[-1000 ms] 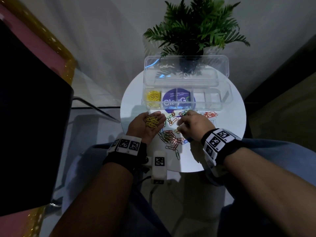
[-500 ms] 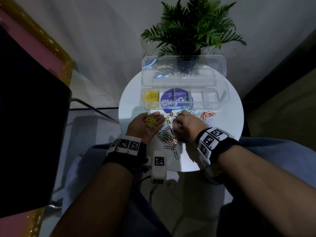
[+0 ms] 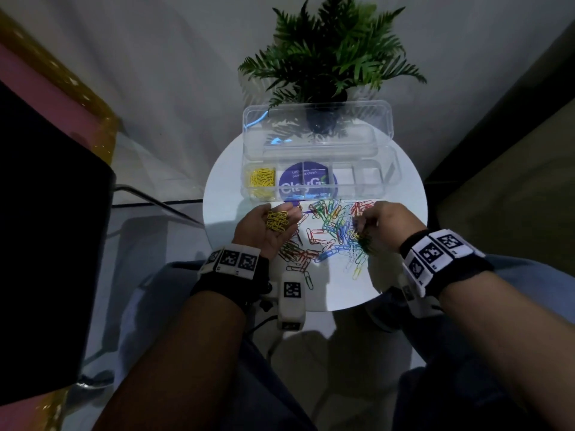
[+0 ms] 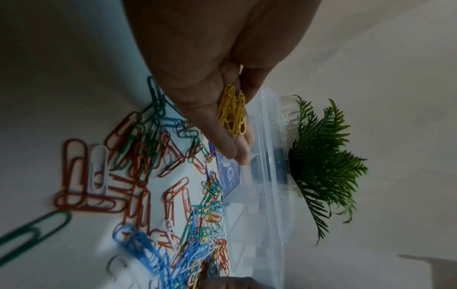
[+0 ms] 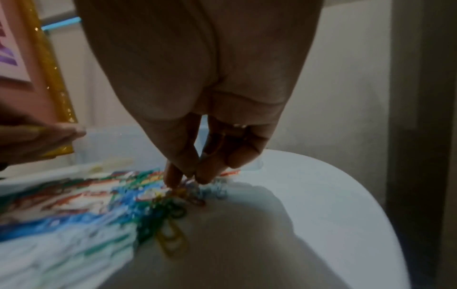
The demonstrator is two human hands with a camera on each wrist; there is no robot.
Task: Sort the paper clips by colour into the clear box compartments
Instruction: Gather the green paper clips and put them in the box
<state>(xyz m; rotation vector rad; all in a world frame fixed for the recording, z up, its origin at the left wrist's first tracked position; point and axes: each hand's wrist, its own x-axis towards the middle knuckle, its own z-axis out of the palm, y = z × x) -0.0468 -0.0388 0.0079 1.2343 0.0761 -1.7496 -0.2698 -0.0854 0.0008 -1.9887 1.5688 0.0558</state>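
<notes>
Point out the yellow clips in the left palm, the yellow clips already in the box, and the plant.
yellow clips in the left palm (image 3: 277,220), head view, middle of the bunch.
yellow clips in the box (image 3: 262,181), head view, centre of the pile in the leftmost compartment.
plant (image 3: 331,51), head view, middle of the fronds.

Box (image 3: 317,181) sits at twelve o'clock on the counter (image 3: 401,219), lid (image 3: 317,132) standing open behind it, plant (image 3: 329,57) behind that. One batch of clips (image 3: 261,181) lies in the box's nine-o'clock end compartment. The loose heap of clips (image 3: 329,231) spreads across the centre, just in front of the box. Left hand (image 3: 267,228) at nine o'clock of the heap, palm up, a cluster of clips (image 3: 277,219) resting on it. Right hand (image 3: 382,225) at three o'clock, fingertips (image 5: 173,178) down in the heap.
</notes>
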